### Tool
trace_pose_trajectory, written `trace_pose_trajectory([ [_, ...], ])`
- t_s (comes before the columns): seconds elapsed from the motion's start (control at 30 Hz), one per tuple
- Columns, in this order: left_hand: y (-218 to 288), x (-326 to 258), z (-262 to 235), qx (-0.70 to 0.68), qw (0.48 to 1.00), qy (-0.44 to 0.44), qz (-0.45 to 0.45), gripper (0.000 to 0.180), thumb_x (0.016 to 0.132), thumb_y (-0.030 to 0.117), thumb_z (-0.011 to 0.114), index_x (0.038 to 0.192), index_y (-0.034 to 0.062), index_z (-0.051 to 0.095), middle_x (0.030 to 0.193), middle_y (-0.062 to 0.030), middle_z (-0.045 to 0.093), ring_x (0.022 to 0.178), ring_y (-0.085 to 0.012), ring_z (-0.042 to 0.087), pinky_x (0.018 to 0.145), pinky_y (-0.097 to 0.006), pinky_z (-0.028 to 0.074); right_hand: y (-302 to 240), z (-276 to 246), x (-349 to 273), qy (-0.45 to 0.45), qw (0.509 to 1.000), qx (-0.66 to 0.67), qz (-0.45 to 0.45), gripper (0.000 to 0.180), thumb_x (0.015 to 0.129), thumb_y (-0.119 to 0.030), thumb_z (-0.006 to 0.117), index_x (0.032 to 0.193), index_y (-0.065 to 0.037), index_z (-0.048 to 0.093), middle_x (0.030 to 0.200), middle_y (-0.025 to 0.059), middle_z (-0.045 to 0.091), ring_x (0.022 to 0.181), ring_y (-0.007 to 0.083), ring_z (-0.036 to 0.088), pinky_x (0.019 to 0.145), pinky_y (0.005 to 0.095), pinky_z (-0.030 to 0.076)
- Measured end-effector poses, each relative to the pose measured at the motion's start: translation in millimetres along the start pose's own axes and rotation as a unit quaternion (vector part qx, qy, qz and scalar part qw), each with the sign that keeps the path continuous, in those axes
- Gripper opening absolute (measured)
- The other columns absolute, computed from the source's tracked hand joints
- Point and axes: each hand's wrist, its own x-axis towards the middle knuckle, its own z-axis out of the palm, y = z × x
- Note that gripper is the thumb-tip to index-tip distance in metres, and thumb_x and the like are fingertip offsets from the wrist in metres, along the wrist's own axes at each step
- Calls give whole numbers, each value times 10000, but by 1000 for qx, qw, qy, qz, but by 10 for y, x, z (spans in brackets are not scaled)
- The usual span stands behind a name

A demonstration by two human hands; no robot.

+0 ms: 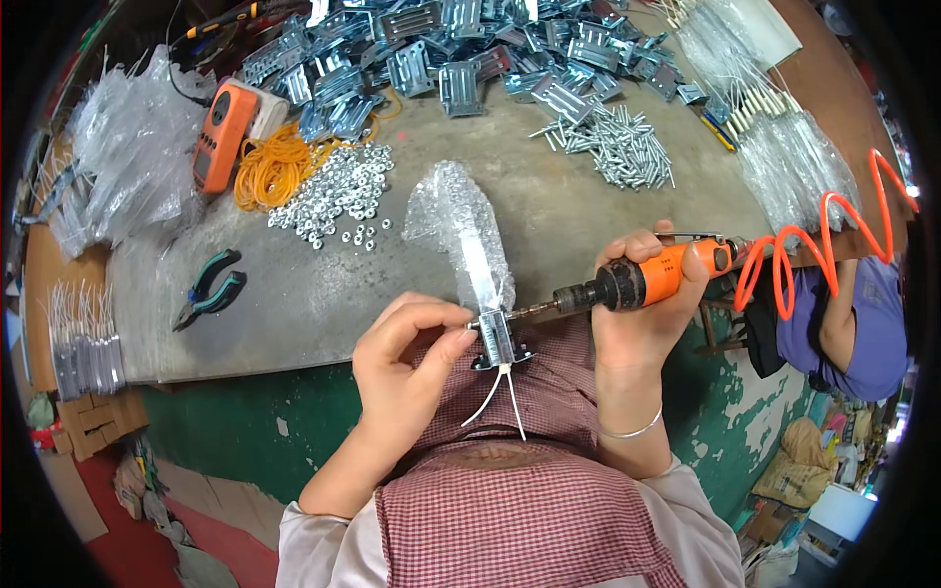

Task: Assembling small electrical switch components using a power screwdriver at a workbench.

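Observation:
My right hand [642, 314] is wrapped round an orange air screwdriver [659, 276], its bit pointing left. The bit's tip meets the right side of a shiny metal bracket [497, 336] at the table's front edge. Thumb and index finger of my left hand [412, 348] pinch at the bracket's left side; any small part between the fingertips is hidden. Clamped in the bracket is a flat silver strip [475, 265], its far end inside a clear bubble-wrap sleeve [446, 201]. Two white wires [508, 402] hang from its near end, over my checked apron.
Loose nuts [338, 191], orange rubber bands [267, 169] and pliers [209, 291] lie left. Screws [622, 147] and piled metal brackets [459, 88] lie beyond. A coiled orange hose [828, 220] runs right from the screwdriver. Wrapped wired parts [799, 147] lie right; another person [853, 328] sits beyond.

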Motion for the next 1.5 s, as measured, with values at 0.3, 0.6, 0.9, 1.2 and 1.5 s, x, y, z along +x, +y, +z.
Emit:
trace_pose_trajectory([
  [0.3,-60,26,14,-40,999,22,-7,121,740,-43,699,855,-22,666,829,-81,638,735,-120,597,621,-218,469,14,-41,36,-36,999,3,2,327,815,-293,628,1020,-78,493,779,37,516,729,164,527,847,338,433],
  [0.6,-72,29,-7,-6,1000,11,26,92,753,-45,687,840,-21,670,843,-87,640,721,-112,592,601,-209,462,26,-17,30,-25,1000,-1,5,335,819,-282,626,1044,-70,495,764,18,481,719,151,503,824,333,438],
  [0.9,-82,61,20,39,996,-3,86,95,751,-54,673,838,-18,662,830,-99,637,692,-125,593,577,-223,464,50,-119,58,-95,992,74,38,301,829,-295,609,1020,-95,491,746,-7,438,697,133,441,772,311,435],
  [1.2,-68,58,40,77,991,0,107,96,747,-51,678,825,-5,645,810,-98,640,661,-146,602,558,-237,467,40,-91,74,-95,990,97,46,274,831,-278,599,1017,-103,498,727,-17,409,684,122,422,760,307,433],
  [1.5,-33,115,61,88,988,1,126,99,741,-59,678,818,-7,644,788,-104,638,657,-154,604,553,-249,468,53,-120,148,-124,985,108,42,286,832,-266,593,1037,-95,492,738,-12,412,693,132,435,795,326,447],
])
